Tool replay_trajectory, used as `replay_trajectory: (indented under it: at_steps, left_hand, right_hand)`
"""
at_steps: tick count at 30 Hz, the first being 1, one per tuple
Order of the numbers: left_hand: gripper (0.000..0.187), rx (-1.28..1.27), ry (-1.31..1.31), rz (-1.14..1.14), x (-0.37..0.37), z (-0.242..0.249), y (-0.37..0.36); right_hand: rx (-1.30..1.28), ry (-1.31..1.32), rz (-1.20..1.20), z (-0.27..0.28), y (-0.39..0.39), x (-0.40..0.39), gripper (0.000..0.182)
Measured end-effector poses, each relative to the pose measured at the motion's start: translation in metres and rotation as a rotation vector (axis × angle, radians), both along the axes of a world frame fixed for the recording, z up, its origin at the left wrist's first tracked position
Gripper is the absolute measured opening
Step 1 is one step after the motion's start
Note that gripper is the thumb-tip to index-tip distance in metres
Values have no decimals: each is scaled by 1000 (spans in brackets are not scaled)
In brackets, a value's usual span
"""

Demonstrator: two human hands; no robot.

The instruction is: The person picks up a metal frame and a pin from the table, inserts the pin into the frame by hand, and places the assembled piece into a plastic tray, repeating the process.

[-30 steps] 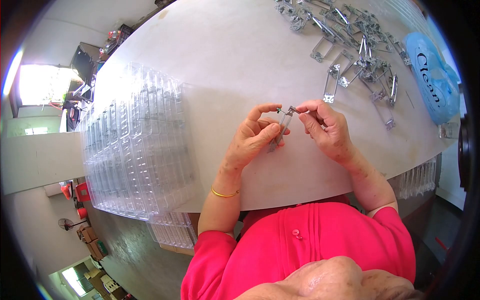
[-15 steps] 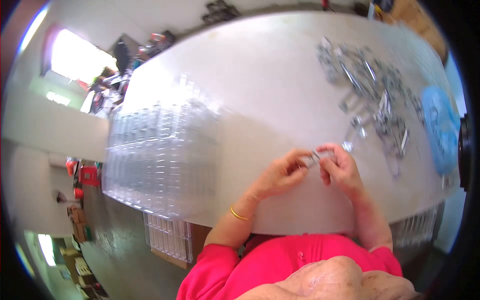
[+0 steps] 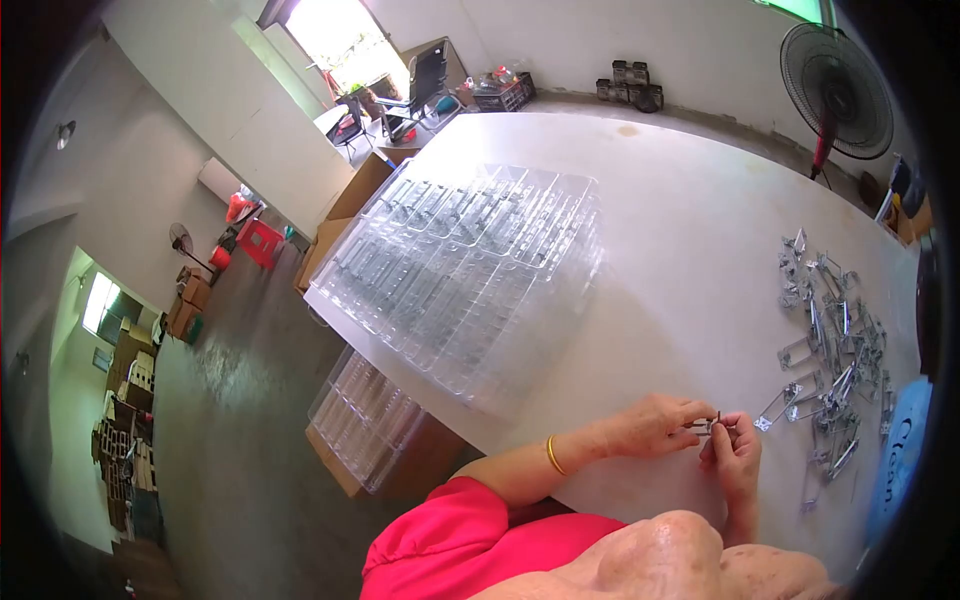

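Above the white table's near edge, my left hand [image 3: 660, 426] pinches a small metal part [image 3: 702, 428] with thin rods. My right hand [image 3: 738, 456] grips the same part from the other side, its thumb and fingertips pressed together. The fingers cover much of the part, so its full shape is hidden. Just beyond the right hand lies a loose pile of similar shiny metal parts with long thin arms [image 3: 845, 365].
Stacked clear plastic trays [image 3: 470, 260], the top one holding metal parts, stand on the white table [image 3: 670, 240]. More clear trays [image 3: 370, 420] sit on a carton below its edge. A blue plastic bag [image 3: 897, 450] lies at the right; a floor fan [image 3: 836, 92] stands behind.
My view has swung to the left, so the table, trays and pile appear further right and lower. Both hands still hold the small metal part close together.
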State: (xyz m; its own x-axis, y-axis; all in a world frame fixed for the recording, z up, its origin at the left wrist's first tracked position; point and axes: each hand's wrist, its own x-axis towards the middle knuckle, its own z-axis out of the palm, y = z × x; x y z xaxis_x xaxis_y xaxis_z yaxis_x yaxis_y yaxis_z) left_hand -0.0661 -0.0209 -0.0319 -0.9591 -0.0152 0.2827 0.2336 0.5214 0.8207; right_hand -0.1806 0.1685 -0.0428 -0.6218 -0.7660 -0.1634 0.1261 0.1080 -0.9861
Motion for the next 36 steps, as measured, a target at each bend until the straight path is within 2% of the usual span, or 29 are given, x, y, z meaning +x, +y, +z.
replay_trajectory:
  at_steps: [3, 5, 8, 9, 11, 18, 21, 23, 25, 26, 27, 29, 32, 36]
  left_hand:
    - [40, -22, 13, -7, -1, -2, 0]
    - [39, -67, 18, -9, -1, -4, 0]
    - [38, -119, 75, 7, -1, -4, 1]
    - [38, -118, 75, 7, -1, -5, 2]
    - [39, -179, 114, 2, -2, -6, 4]
    - [40, -145, 124, 16, -1, -4, 4]
    - [40, -151, 101, -17, -1, -8, 1]
    - [39, 104, 98, -54, -1, -19, 9]
    - [38, 410, -271, -74, 1, 0, 5]
    - [38, 719, -106, -121, -6, -27, 5]
    - [39, 955, -179, -117, -7, -31, 0]
    - [37, 963, -304, -10, -5, 4, -13]
    - [39, 1075, -284, 8, -7, 0, -16]
    - [37, 1074, -293, -8, -7, 5, -14]
  right_hand:
    - [9, 58, -69, 3, 0, 4, 4]
    - [43, 430, -87, -4, 1, 2, 6]
    - [3, 540, -144, -1, -1, 4, 8]
    - [4, 540, -144, -2, 0, 4, 8]
    - [-56, 368, -142, -6, 1, 3, 8]
    - [-6, 292, -148, -7, 4, 1, 9]
    - [-39, 149, -209, -4, 3, 1, 8]
    - [-80, 177, -311, -6, 7, -4, 9]
    - [-134, 117, -426, 7, 1, 0, 11]
    - [-155, 43, -459, 11, -2, 4, 14]
    - [-139, -5, -461, 15, -3, 5, 14]
    - [-88, 19, -356, 13, 1, 5, 14]
    - [-56, 18, -277, 13, -1, 9, 11]
    - [-55, 14, -180, 13, -1, 13, 11]
